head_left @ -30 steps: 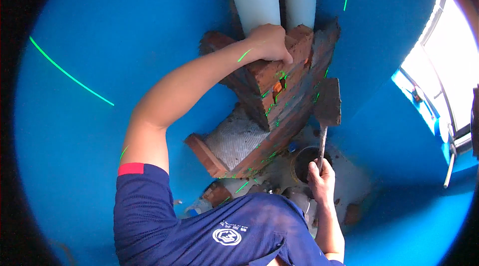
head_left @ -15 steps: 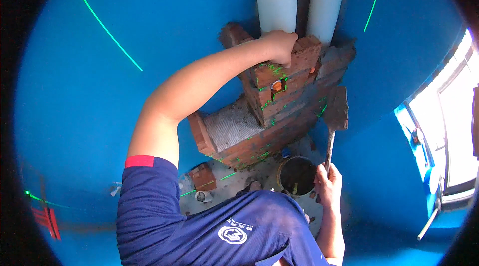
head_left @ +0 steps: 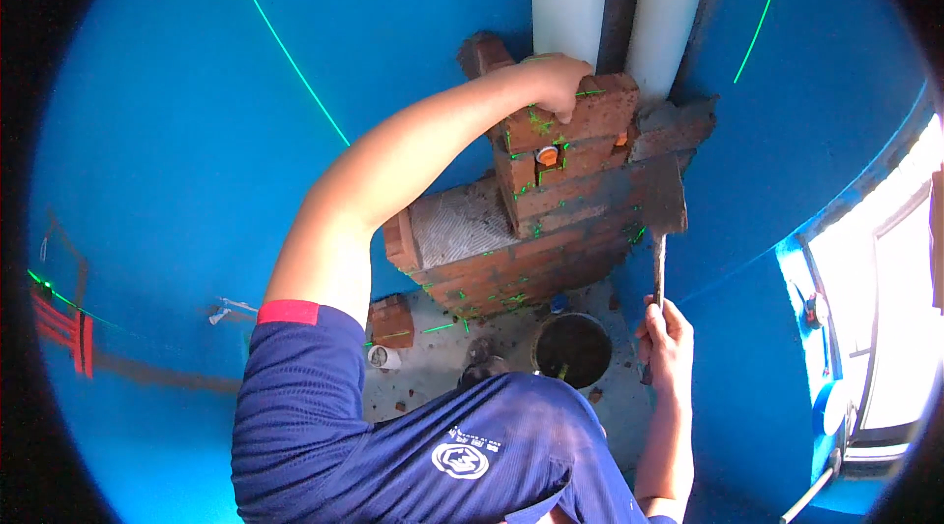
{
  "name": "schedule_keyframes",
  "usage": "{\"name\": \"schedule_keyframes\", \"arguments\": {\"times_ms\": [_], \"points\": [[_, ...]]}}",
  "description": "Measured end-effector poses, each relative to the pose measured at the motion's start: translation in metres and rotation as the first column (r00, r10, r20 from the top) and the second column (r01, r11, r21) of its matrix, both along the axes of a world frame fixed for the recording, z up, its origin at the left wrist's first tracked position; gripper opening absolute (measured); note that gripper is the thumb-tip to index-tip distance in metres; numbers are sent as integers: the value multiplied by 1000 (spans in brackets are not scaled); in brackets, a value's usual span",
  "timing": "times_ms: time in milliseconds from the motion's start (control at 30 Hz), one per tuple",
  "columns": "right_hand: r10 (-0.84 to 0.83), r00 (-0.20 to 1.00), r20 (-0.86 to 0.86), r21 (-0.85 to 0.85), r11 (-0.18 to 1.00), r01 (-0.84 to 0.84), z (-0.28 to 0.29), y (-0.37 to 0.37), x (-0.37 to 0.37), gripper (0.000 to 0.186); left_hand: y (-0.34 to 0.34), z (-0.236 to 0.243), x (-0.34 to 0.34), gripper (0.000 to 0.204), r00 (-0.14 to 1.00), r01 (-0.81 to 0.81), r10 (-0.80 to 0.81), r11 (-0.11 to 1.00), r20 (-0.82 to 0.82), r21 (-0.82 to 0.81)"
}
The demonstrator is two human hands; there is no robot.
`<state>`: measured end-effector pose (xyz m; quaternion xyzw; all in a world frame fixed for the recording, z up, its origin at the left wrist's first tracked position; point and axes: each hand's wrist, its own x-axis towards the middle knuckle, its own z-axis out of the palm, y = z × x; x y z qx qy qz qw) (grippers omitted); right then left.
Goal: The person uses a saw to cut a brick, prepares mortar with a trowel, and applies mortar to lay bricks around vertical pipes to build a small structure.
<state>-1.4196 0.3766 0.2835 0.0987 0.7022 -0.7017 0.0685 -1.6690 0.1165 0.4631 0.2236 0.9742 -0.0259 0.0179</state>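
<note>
My left hand (head_left: 560, 86) is bent over the top brick (head_left: 607, 108) of a small red brick wall, its fingers closed down on the brick's upper edge. My left arm reaches across from the left, and some fingertips are hidden. In my right hand (head_left: 668, 347), lower right, is the handle of a bricklayer's trowel (head_left: 665, 198). Its flat, mortar-stained blade points up, in front of the wall's right side. Below the top brick, an orange round fitting (head_left: 547, 156) shows in a gap between bricks.
Two white pipes (head_left: 568, 3) rise behind the wall. A ribbed grey surface (head_left: 457, 224) lies left of the raised bricks. On the floor are a bucket (head_left: 540, 345) of dark material, loose bricks (head_left: 391, 320) and a white cup-like piece (head_left: 383, 358). Blue walls surround this corner; a window (head_left: 900, 327) is right.
The whole view has shifted a little. My right hand has raised the trowel, its blade now closer to the wall's right side. My left hand stays on the top brick.
</note>
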Motion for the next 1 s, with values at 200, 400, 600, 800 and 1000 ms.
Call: {"name": "schedule_keyframes", "arguments": {"times_ms": [200, 400, 600, 800, 1000], "points": [[134, 974, -181, 161, 981, -105, 58, 26, -23, 37, -15, 8, -6, 64, 1000, -24, 25, 998, 6, -60], [237, 913, -333, 307, 942, -133, 153, 40, -51, 48, -32, 15, -6, 68, 994, -19, 19, 1000, 108, -1], [380, 867, -322, 474, 858, -200, 214, 29, -75, 44, -38, 15, -6, 67, 997, 37, -43, 996, 61, 87], [411, 887, -211, 595, 773, -217, 215, 23, -80, 43, -18, 10, -10, 54, 999, -36, 36, 999, -14, -6], [152, 973, -172, 254, 962, -105, 157, 14, -45, 39, -12, 7, -7, 51, 998, -60, 61, 998, -19, 14]]}}
